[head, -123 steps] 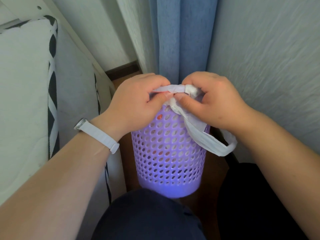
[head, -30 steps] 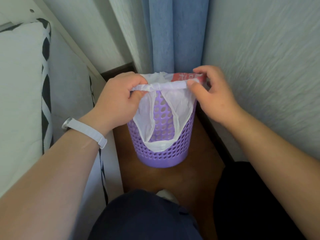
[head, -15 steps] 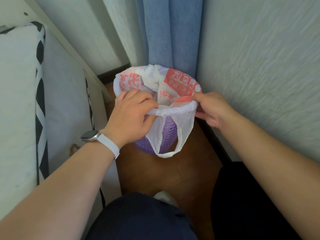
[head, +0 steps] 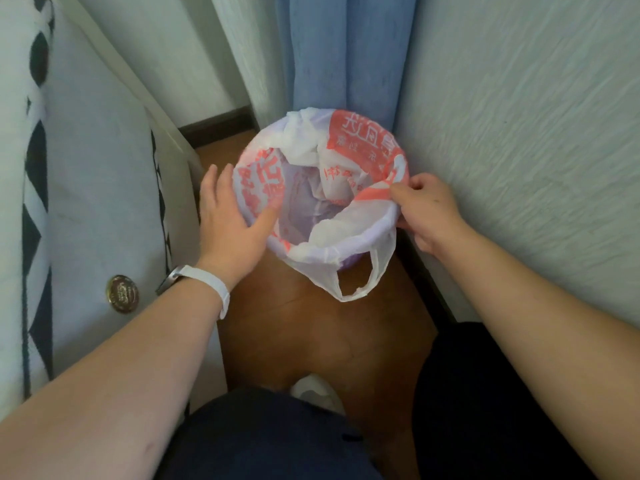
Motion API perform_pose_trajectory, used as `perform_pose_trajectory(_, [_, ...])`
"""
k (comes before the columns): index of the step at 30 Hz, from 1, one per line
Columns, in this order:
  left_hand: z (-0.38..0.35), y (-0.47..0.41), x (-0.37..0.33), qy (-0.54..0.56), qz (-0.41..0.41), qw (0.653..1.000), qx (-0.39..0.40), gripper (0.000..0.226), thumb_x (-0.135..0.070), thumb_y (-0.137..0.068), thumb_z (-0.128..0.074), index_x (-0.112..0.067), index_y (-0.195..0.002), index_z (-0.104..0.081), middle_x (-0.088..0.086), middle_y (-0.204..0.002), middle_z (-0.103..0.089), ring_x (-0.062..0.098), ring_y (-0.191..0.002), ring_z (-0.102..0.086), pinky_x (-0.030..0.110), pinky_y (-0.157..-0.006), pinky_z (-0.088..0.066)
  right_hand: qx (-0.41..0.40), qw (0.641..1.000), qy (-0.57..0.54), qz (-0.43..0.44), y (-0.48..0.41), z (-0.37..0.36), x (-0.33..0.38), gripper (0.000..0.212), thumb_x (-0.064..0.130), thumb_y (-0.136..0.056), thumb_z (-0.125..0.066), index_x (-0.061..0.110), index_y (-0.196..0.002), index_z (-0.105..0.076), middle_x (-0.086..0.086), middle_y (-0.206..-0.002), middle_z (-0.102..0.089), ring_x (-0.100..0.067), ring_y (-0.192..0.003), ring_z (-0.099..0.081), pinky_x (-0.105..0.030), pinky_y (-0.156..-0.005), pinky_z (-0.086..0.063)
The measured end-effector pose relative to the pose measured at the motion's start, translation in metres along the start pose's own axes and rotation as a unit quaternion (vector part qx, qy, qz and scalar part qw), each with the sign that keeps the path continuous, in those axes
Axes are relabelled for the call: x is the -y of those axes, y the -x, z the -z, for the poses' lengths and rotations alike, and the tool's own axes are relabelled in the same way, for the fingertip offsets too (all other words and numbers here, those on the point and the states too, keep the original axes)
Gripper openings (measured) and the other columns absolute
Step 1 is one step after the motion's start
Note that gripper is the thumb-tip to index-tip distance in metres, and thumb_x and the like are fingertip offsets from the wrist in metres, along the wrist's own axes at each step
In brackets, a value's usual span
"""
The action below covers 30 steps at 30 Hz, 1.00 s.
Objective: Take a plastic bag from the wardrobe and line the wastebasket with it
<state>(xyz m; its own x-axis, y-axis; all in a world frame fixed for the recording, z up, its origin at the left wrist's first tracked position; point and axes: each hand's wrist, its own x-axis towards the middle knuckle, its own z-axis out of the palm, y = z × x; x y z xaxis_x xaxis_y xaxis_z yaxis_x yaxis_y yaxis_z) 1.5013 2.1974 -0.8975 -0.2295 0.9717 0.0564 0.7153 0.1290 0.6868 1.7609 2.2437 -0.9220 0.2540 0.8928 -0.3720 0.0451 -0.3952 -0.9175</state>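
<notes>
Released since before, left hand splays open; right hand fingers pinch plastic bag over wastebasket rim.

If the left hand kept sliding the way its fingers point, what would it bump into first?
Probably the blue curtain. The left hand lies open against the plastic bag on the wastebasket side, fingers pointing toward that corner; depth is unclear.

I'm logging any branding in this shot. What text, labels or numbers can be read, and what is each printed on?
Plastic bag: white characters on a red panel, too blurred to read.
Plastic bag, left inner side and near the right hand: red characters, creased and unreadable.
Round metal badge on the white furniture: embossed marking, too small to read.
Nothing else carries text.
</notes>
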Motion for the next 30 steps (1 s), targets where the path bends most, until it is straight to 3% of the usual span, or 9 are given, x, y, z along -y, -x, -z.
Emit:
perform_pose_trajectory(4, [-0.009, -0.001, 0.017, 0.132, 0.14, 0.981, 0.014, 0.056, -0.034, -0.091, -0.064, -0.031, -0.14, -0.037, -0.007, -0.134, -0.05, 0.015, -0.121, -0.053, 0.035, -0.093, -0.051, 0.026, 1.0, 0.012, -0.001, -0.005, -0.01, -0.012, 0.027, 0.027, -0.074, -0.067, 0.009, -0.093, -0.06, -0.009, -0.092, -0.07, -0.025, -0.085, -0.07, -0.052, -0.071, -0.059])
perform_pose_trajectory(7, [-0.013, 0.002, 0.03, 0.145, 0.169, 0.975, 0.017, 0.052, -0.026, -0.092, -0.064, -0.034, -0.137, -0.04, -0.01, -0.127, -0.056, 0.013, -0.115, -0.056, 0.026, -0.079, -0.049, 0.045, 0.999, 0.012, -0.005, -0.009, -0.014, -0.019, 0.023, 0.03, -0.068, -0.068, 0.021, -0.088, -0.062, -0.003, -0.09, -0.071, -0.021, -0.082, -0.071, -0.048, -0.069, -0.061])
perform_pose_trajectory(9, [-0.015, 0.001, 0.035, 0.146, 0.181, 0.972, 0.014, 0.05, -0.023, -0.092, -0.064, -0.033, -0.137, -0.042, -0.009, -0.126, -0.058, 0.013, -0.113, -0.056, 0.021, -0.074, -0.048, 0.063, 0.998, -0.003, -0.006, -0.01, -0.016, -0.022, 0.032, 0.034, -0.061, -0.072, 0.026, -0.09, -0.061, 0.0, -0.095, -0.071, -0.019, -0.084, -0.071, -0.045, -0.071, -0.061])
perform_pose_trajectory(12, [-0.016, 0.002, 0.043, 0.157, 0.212, 0.964, 0.022, 0.049, -0.021, -0.093, -0.064, -0.031, -0.136, -0.044, -0.009, -0.124, -0.059, 0.013, -0.112, -0.057, 0.024, -0.077, -0.05, 0.1, 0.995, -0.026, -0.001, -0.012, -0.019, -0.027, 0.057, 0.043, -0.047, -0.076, 0.032, -0.1, -0.059, 0.006, -0.104, -0.07, -0.014, -0.09, -0.07, -0.039, -0.073, -0.06])
perform_pose_trajectory(14, [-0.017, 0.004, 0.048, 0.168, 0.229, 0.958, 0.043, 0.048, -0.021, -0.094, -0.063, -0.031, -0.137, -0.045, -0.009, -0.125, -0.06, 0.013, -0.113, -0.058, 0.03, -0.085, -0.052, 0.113, 0.993, -0.03, 0.007, -0.015, -0.021, -0.033, 0.062, 0.044, -0.045, -0.079, 0.037, -0.103, -0.059, 0.009, -0.106, -0.07, -0.011, -0.092, -0.07, -0.037, -0.075, -0.06])
perform_pose_trajectory(21, [-0.023, 0.009, 0.053, 0.158, 0.273, 0.947, 0.055, 0.046, -0.027, -0.095, -0.059, -0.033, -0.138, -0.042, -0.008, -0.127, -0.058, 0.016, -0.116, -0.057, 0.037, -0.091, -0.051, 0.162, 0.985, 0.051, 0.033, -0.022, -0.028, -0.046, 0.055, 0.032, -0.077, -0.073, 0.035, -0.128, -0.052, 0.011, -0.119, -0.064, -0.011, -0.106, -0.062, -0.039, -0.089, -0.055])
perform_pose_trajectory(25, [-0.019, 0.005, 0.041, 0.134, 0.284, 0.949, 0.005, 0.062, -0.03, -0.095, -0.06, -0.032, -0.148, -0.027, -0.004, -0.146, -0.044, 0.022, -0.131, -0.047, 0.043, -0.097, -0.048, 0.088, 0.977, 0.163, 0.107, -0.017, -0.032, -0.036, 0.061, 0.039, -0.08, -0.068, 0.029, -0.135, -0.045, 0.006, -0.128, -0.055, -0.011, -0.113, -0.054, -0.028, -0.088, -0.05])
perform_pose_trajectory(28, [-0.012, 0.0, 0.024, 0.1, 0.226, 0.969, -0.015, 0.052, -0.031, -0.095, -0.058, -0.033, -0.143, -0.037, -0.004, -0.145, -0.041, 0.021, -0.128, -0.049, 0.043, -0.099, -0.049, 0.024, 0.955, 0.231, 0.184, -0.006, -0.032, -0.027, 0.053, 0.033, -0.083, -0.063, 0.018, -0.133, -0.049, -0.004, -0.129, -0.053, -0.016, -0.116, -0.051, -0.038, -0.1, -0.047])
perform_pose_trajectory(30, [-0.004, -0.001, 0.003, 0.101, 0.183, 0.978, 0.004, 0.047, -0.031, -0.094, -0.056, -0.033, -0.139, -0.043, -0.004, -0.142, -0.043, 0.018, -0.125, -0.05, 0.037, -0.1, -0.047, 0.03, 0.945, 0.262, 0.194, 0.011, -0.032, -0.018, 0.049, 0.032, -0.085, -0.058, 0.016, -0.131, -0.05, -0.004, -0.125, -0.053, -0.018, -0.114, -0.051, -0.041, -0.098, -0.048])
